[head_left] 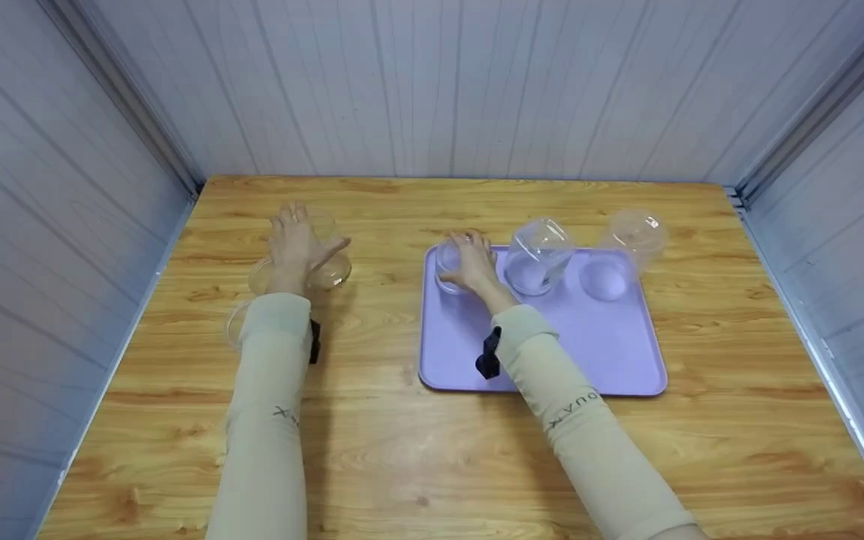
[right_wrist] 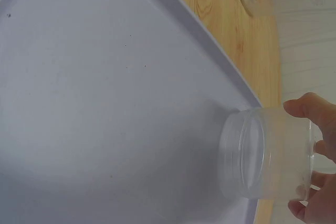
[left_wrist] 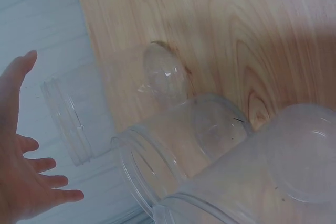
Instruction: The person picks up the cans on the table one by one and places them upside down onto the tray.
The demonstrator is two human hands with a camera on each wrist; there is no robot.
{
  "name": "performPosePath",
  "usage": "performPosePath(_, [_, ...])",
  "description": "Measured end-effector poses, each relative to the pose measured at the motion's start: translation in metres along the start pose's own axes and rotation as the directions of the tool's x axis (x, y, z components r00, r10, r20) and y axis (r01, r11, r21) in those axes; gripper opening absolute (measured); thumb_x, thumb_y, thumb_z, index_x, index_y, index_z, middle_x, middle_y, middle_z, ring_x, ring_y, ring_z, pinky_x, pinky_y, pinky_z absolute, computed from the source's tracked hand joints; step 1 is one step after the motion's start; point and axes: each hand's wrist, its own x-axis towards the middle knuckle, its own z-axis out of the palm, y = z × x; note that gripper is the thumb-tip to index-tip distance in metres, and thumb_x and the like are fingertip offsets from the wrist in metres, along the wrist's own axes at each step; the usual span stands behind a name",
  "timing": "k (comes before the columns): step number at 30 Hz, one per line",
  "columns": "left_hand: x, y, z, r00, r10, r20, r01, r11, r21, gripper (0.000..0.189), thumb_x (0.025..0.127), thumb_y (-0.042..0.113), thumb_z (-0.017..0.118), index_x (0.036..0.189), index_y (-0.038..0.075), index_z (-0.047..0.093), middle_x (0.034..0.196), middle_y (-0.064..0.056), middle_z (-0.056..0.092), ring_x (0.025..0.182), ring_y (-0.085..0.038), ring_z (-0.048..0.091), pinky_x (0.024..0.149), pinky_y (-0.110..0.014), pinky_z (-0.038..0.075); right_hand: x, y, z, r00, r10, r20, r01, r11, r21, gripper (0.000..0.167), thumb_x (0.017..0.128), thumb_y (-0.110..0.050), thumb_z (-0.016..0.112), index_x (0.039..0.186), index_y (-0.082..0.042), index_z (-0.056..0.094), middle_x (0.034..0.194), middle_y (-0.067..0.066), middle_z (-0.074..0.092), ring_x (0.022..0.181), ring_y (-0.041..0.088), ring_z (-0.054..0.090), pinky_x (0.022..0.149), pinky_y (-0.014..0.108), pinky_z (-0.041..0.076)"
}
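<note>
My right hand point(head_left: 477, 262) grips a clear plastic jar point(right_wrist: 283, 150) at the back left corner of the lilac tray point(head_left: 469, 352). The threaded neck of this jar faces down onto the tray, and my fingers curl round its base end. On the left, my left hand point(head_left: 295, 244) hovers with spread fingers above a group of clear jars. In the left wrist view those jars stand mouth up on the wood: one jar point(left_wrist: 126, 87) farthest off, a second jar point(left_wrist: 184, 129) in the middle and a third jar point(left_wrist: 247, 177) nearest. Nothing is in the left hand's grasp.
Two more clear jars stand on the tray's back half, a middle jar point(head_left: 538, 259) and a right jar point(head_left: 634, 232). The wooden table point(head_left: 402, 457) is bordered by white panel walls point(head_left: 432, 90) at the back and both sides.
</note>
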Motion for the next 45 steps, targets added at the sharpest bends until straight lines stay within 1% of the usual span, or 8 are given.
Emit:
performPosePath(4, [0.002,-0.002,0.001,1.0,0.004,0.002,-0.004,0.999,-0.031,0.102,0.075,0.057,0.056,0.138,-0.008,0.007,0.14,-0.029,0.009,0.126,-0.046,0.011,0.095,-0.059,0.024,0.001,-0.002,0.002,1.0,0.011,0.014,-0.011,1.0,-0.008,0.082,0.066,-0.023,0.076,0.137,-0.015,0.034,0.138,0.016,0.028,0.126,0.032,0.021,0.098,0.05,0.022])
performPosePath(10, [0.006,-0.006,0.002,1.0,-0.018,0.014,0.019,1.0,-0.015,0.106,0.074,0.06,0.055,0.138,-0.009,0.007,0.138,-0.03,0.016,0.125,-0.045,0.016,0.096,-0.056,0.025,0.001,-0.004,0.007,0.999,0.009,0.031,-0.008,1.0,-0.009,0.084,0.065,-0.023,0.077,0.137,-0.014,0.034,0.139,0.018,0.026,0.126,0.033,0.02,0.099,0.051,0.02])
performPosePath(16, [0.012,-0.001,0.001,1.0,-0.004,0.012,0.004,0.999,-0.047,0.107,0.072,0.059,0.058,0.136,-0.011,0.009,0.136,-0.031,0.019,0.123,-0.044,0.02,0.096,-0.054,0.027,0.002,-0.003,0.005,0.999,0.028,0.02,-0.028,0.999,-0.025,0.082,0.066,-0.024,0.077,0.137,-0.015,0.035,0.139,0.018,0.027,0.127,0.032,0.02,0.099,0.052,0.021])
performPosePath(25, [0.015,0.003,-0.001,1.0,0.004,0.008,-0.003,0.999,-0.051,0.101,0.073,0.058,0.058,0.133,-0.011,0.016,0.133,-0.03,0.024,0.119,-0.042,0.027,0.095,-0.049,0.031,0.003,-0.002,0.005,0.998,0.04,0.039,-0.04,0.999,-0.019,0.081,0.068,-0.025,0.075,0.137,-0.016,0.035,0.139,0.017,0.027,0.127,0.032,0.02,0.098,0.053,0.022])
performPosePath(32, [0.016,0.003,-0.001,0.999,0.033,0.04,-0.034,0.999,0.01,0.09,0.079,0.052,0.055,0.132,-0.013,0.022,0.128,-0.032,0.03,0.115,-0.044,0.03,0.097,-0.047,0.029,0.002,0.0,0.004,0.998,0.044,0.054,-0.043,0.999,-0.024,0.088,0.068,-0.031,0.076,0.14,-0.015,0.028,0.141,0.018,0.021,0.129,0.035,0.014,0.098,0.057,0.018])
performPosePath(39, [0.018,0.003,0.002,1.0,0.029,-0.002,-0.029,0.999,0.043,0.081,0.081,0.042,0.056,0.131,-0.013,0.025,0.123,-0.033,0.035,0.114,-0.043,0.033,0.096,-0.048,0.029,0.0,0.0,0.0,0.998,0.028,0.047,-0.028,1.0,0.011,0.091,0.065,-0.041,0.075,0.139,-0.017,0.028,0.143,0.017,0.017,0.129,0.037,0.01,0.1,0.057,0.013])
performPosePath(42, [0.018,0.002,0.004,1.0,0.016,0.014,-0.017,0.999,0.039,0.079,0.082,0.039,0.054,0.132,-0.014,0.023,0.125,-0.035,0.032,0.114,-0.045,0.032,0.096,-0.05,0.027,0.0,0.0,-0.003,0.999,0.033,0.038,-0.034,0.999,0.01,0.094,0.064,-0.044,0.075,0.14,-0.015,0.027,0.143,0.016,0.017,0.13,0.037,0.01,0.1,0.057,0.01])
performPosePath(45, [0.017,0.002,0.005,1.0,-0.012,0.024,0.012,1.0,-0.005,0.078,0.083,0.037,0.055,0.132,-0.014,0.022,0.128,-0.036,0.026,0.114,-0.049,0.03,0.095,-0.052,0.029,-0.001,0.0,-0.007,0.999,0.031,0.023,-0.031,0.999,0.006,0.096,0.064,-0.046,0.074,0.14,-0.014,0.025,0.144,0.015,0.016,0.13,0.036,0.011,0.101,0.056,0.009])
